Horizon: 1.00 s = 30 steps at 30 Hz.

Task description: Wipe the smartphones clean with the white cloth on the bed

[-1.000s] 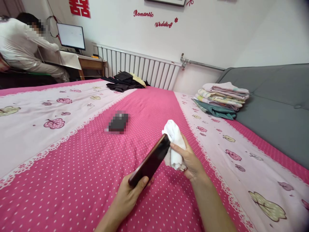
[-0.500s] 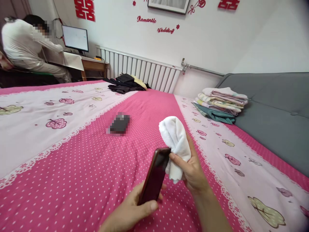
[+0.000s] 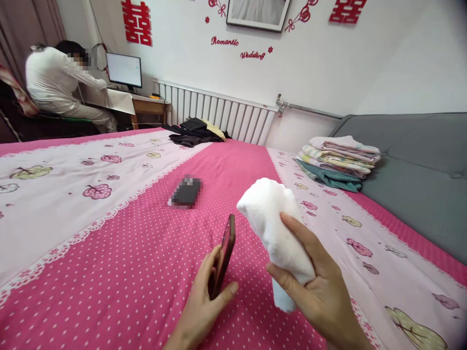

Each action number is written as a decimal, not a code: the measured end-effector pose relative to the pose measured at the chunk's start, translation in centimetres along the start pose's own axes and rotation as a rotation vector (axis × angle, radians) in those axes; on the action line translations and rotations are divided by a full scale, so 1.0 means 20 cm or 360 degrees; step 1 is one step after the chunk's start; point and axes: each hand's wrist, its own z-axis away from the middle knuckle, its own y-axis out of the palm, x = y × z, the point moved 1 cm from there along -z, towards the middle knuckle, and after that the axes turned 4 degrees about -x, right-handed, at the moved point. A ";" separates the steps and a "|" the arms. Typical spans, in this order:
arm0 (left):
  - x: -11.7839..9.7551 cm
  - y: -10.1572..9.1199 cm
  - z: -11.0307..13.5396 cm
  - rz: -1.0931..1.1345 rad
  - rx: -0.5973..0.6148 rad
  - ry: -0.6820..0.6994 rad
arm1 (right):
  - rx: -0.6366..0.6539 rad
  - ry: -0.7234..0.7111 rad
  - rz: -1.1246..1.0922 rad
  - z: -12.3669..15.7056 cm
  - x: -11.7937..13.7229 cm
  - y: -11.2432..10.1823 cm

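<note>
My left hand (image 3: 202, 291) is closed around the lower part of a smartphone (image 3: 225, 255), which stands tilted above the bed with its narrow brown edge turned toward me. Most of the phone's faces are out of sight from here. To the right, my right hand (image 3: 314, 277) grips a bunched white cloth (image 3: 272, 218) between thumb and fingers. The cloth's upper end points toward the phone, with a gap between the two. Below both hands lies the pink dotted bedspread (image 3: 138, 291).
A blurred dark flat object (image 3: 186, 192) lies on the bed beyond my left hand. Dark clothes (image 3: 193, 131) are heaped at the far edge, and folded fabrics (image 3: 339, 158) are stacked by the grey headboard (image 3: 419, 170). A person (image 3: 58, 82) sits at a desk with a monitor (image 3: 124, 69).
The cloth has come away from the phone's top edge and moved right and nearer to me. My left hand has turned the phone from screen-facing to edge-on. The view has tilted up slightly.
</note>
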 end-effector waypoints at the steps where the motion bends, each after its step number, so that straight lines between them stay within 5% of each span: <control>1: 0.00 0.00 0.00 0.0029 0.0025 0.0024 | 0.0034 -0.0052 0.0048 0.01 0.01 -0.01; 5: -0.03 0.01 0.01 -0.0020 0.0165 0.0110 | 0.0277 -0.0169 0.0127 0.01 0.02 0.00; 13: -0.05 0.00 0.03 -0.0325 0.0217 0.0112 | 0.0279 0.0242 0.0441 -0.10 -0.18 -0.04; 16: -0.02 -0.01 0.02 -0.0117 0.0150 0.0102 | 0.0181 0.0317 0.0546 -0.11 -0.19 -0.08; 21: -0.01 -0.02 0.04 0.0386 0.0137 -0.0093 | 0.0131 0.0393 0.0204 -0.10 -0.12 -0.06; 30: -0.09 -0.01 0.06 0.0539 0.0058 -0.0115 | 0.0755 0.0440 -0.0084 -0.03 -0.08 0.11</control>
